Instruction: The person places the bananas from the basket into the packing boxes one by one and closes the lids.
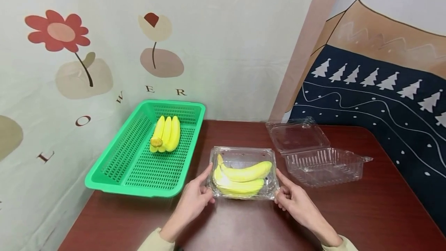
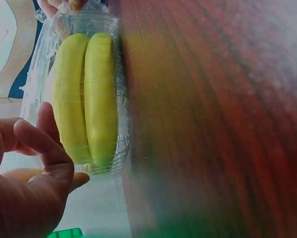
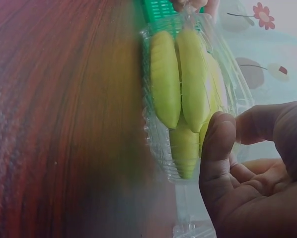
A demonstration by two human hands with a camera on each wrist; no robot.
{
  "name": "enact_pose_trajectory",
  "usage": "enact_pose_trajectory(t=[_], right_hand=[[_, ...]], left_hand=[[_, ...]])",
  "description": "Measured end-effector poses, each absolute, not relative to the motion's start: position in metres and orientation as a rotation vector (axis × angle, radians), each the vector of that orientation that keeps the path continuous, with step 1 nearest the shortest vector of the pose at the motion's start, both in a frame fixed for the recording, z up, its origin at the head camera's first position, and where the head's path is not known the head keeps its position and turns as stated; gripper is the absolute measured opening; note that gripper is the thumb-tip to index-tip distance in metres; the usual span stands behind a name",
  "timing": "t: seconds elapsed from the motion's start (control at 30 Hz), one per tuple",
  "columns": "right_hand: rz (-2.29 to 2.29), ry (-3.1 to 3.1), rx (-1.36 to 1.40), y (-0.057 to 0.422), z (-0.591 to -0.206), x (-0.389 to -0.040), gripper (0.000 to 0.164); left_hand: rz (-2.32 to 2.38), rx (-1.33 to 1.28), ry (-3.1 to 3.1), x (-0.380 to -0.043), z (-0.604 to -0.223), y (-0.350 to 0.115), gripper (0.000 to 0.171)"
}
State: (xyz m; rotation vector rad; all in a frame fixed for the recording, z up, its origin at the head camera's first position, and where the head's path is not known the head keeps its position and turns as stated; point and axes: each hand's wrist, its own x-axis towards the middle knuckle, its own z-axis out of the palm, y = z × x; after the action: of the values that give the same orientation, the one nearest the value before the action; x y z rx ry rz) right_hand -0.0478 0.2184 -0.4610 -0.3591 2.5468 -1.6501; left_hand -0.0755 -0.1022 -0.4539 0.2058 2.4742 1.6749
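Note:
A clear plastic clamshell box (image 1: 240,152) with its lid down stands on the table in front of me. Inside lies a bunch of yellow bananas (image 1: 245,173), seen close up through the wall in both wrist views. My left hand (image 1: 196,195) grips the box's left edge, index finger along the side and thumb by the front corner. On the opposite edge, my right hand (image 1: 290,196) holds the box the same way. In the right wrist view, thumb and index finger (image 3: 220,131) pinch the rim.
A green plastic basket (image 1: 115,187) with another banana bunch (image 1: 167,133) stands at the back left. Behind the right hand sits a second clear clamshell box (image 1: 324,165), lid raised. The dark red table (image 1: 383,212) meets printed curtains (image 1: 237,49) at the back.

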Motion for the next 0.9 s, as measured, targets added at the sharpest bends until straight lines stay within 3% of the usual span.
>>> enact_pose_trajectory(t=[0.33, 0.9], right_hand=[[-1.653, 2.564, -0.276, 0.2152, -0.4593, -0.0467, 0.073], [-1.466, 2.856, -0.193, 0.2086, -0.4592, -0.0462, 0.061]], left_hand=[[1.656, 0.246, 2.509, -0.0747, -0.4548, -0.103, 0.09], [1.663, 0.263, 2.575, -0.0692, -0.457, -0.1054, 0.069]])
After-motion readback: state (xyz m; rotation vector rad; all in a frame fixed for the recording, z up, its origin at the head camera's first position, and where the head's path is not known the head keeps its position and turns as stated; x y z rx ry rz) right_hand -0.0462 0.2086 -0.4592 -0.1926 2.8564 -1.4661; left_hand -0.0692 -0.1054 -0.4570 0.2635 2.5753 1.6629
